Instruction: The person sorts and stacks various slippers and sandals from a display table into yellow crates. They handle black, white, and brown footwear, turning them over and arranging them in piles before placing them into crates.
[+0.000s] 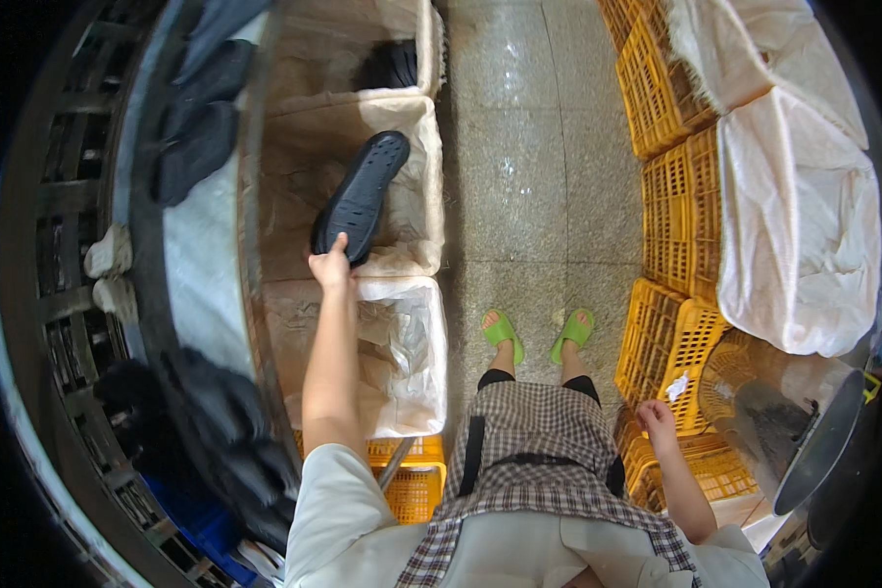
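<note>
My left hand (pixel 331 267) reaches out to the left and is closed on one end of a black shoe (pixel 365 191), thumb on top. The shoe looks like moulded rubber, its slotted sole side facing up. It is tilted over a yellow-brown crate (pixel 431 186) lined with pale cloth. Down at my right side hangs my right hand (pixel 658 418), its fingers loosely bent and apart, with nothing visible in them. Close by it are a stack of yellow crates (pixel 647 343) and a small white scrap (pixel 677 386).
Another lined crate (pixel 439 358) stands nearer; a farther one (pixel 426 44) holds dark items. Along the left, a bench (pixel 201 245) carries dark shoes (pixel 198 152). White-lined crates (pixel 794 225) and a round fan-like object (pixel 784 416) stand on the right. A speckled floor (pixel 510 196) runs between.
</note>
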Demonstrator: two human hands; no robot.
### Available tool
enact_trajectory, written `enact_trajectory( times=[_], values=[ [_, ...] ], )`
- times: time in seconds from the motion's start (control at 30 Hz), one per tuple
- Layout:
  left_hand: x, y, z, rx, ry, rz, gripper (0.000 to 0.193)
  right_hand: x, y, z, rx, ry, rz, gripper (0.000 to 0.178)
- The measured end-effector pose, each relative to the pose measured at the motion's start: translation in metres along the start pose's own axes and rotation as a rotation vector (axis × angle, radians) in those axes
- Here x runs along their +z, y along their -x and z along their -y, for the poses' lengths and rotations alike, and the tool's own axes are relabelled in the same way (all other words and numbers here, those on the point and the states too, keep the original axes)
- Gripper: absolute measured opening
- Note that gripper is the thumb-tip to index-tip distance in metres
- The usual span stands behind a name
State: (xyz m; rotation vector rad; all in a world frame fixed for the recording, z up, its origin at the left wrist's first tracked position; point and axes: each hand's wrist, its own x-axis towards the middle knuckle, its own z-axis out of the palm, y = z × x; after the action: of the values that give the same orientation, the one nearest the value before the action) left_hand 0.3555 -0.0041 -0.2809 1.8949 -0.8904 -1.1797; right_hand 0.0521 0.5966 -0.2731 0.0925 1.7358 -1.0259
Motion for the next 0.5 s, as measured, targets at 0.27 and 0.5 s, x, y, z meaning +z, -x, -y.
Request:
enact_trajectory(
  times=[0.27, 0.5],
  values=[
    [0.099, -0.187, 0.112, 0.502, -0.48, -0.265, 0.079, -0.015, -0.049, -0.108, 0.51, 0.127, -0.256, 0.009],
    [0.169, -0.224, 0.258, 0.881, -1.083, -0.079, 0.084, -0.012, -0.074, -0.149, 0.669, 0.09, -0.289, 0.008]
  ],
)
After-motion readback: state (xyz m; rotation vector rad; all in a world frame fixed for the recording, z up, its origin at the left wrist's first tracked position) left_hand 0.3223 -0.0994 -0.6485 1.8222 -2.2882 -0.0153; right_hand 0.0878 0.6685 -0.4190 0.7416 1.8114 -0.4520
